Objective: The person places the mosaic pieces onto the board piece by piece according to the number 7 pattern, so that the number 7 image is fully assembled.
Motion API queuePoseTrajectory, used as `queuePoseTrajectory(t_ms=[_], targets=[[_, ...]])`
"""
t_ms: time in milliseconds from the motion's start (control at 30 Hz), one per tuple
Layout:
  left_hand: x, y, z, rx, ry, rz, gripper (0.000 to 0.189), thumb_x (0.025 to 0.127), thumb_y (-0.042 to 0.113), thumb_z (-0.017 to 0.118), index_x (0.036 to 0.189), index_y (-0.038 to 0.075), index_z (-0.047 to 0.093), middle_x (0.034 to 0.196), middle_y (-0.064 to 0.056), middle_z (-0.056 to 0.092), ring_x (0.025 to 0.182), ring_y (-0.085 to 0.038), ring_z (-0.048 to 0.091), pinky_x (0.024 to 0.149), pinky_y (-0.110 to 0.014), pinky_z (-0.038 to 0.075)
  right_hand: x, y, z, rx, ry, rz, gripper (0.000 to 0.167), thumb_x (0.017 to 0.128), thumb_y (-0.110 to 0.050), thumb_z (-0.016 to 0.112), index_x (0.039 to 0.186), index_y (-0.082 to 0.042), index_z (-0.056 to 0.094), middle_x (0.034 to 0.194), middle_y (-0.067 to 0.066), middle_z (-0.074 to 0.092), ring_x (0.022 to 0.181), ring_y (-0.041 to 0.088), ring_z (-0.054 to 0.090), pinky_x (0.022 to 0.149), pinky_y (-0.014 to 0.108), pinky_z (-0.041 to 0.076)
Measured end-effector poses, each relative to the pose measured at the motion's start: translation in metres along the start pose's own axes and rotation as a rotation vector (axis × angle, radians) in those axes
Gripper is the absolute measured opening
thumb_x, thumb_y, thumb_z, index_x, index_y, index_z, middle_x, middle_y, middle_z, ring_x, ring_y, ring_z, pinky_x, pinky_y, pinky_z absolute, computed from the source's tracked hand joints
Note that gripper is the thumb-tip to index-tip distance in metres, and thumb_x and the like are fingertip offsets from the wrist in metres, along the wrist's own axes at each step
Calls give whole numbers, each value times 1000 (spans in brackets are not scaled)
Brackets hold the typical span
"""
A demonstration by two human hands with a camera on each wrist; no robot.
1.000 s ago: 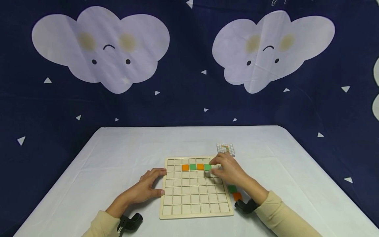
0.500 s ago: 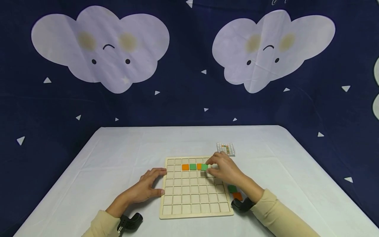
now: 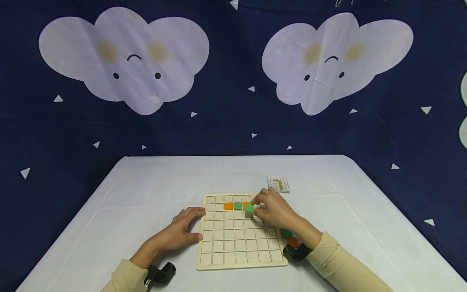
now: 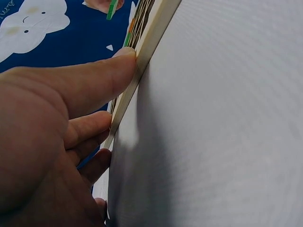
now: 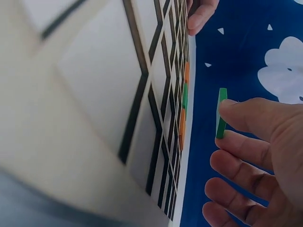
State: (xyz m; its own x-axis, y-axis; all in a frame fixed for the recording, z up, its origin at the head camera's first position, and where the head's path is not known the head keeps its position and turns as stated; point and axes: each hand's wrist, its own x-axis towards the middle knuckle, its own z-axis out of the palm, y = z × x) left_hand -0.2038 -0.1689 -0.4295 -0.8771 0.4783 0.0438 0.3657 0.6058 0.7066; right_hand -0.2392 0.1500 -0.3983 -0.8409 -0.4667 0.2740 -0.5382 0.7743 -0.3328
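Board point(image 3: 223, 235) lies flat on the table point(image 3: 164, 174), which is covered in white cloth with faint creases. Behind the table hangs a navy backdrop point(image 3: 228, 85) printed with white clouds point(image 3: 122, 44) and small triangles. Two tan sleeves point(image 3: 346, 261) reach in from the near side.

The left hand point(image 3: 176, 233) rests at the board's left edge, thumb and fingers apart, holding nothing. The right hand point(image 3: 275, 208) is over the board's far right part, thumb and index finger clamped on a green tile point(image 3: 249, 207). A printed grid card point(image 3: 278, 184) lies just beyond the board's far right corner. A row point(image 3: 237, 206) of three tiles, orange, green and orange, occupies the second line of cells from the far edge. A loose green tile point(image 3: 286, 232) and a loose orange tile point(image 3: 292, 242) lie beside the board's right edge, near the right wrist.

From the head, the green tile overlaps the row's right-hand orange end tile point(image 3: 244, 205). The right wrist view, edge-on, shows a gap between them: the green tile is raised, its other fingers bent below the pinch. The left wrist view shows the left thumb against the board's pale side.

Compared with one second ago, the green tile has shifted left; it then appeared beside the end tile, which it now partly covers. The right hand moved with it; the left hand and board are unchanged.
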Motion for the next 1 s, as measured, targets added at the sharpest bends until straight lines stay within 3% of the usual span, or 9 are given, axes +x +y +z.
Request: queuePoseTrajectory(t_ms=[1000], targets=[[1,0,0,-1,0,-9,62,81,27,72,134,7,46,148,-12,36,143,-38,21,115,-63,2,10,2,10,26,-112,10,14,78,-26,75,89,-18,72,86,-8,59,77,9,41,66,23,35]])
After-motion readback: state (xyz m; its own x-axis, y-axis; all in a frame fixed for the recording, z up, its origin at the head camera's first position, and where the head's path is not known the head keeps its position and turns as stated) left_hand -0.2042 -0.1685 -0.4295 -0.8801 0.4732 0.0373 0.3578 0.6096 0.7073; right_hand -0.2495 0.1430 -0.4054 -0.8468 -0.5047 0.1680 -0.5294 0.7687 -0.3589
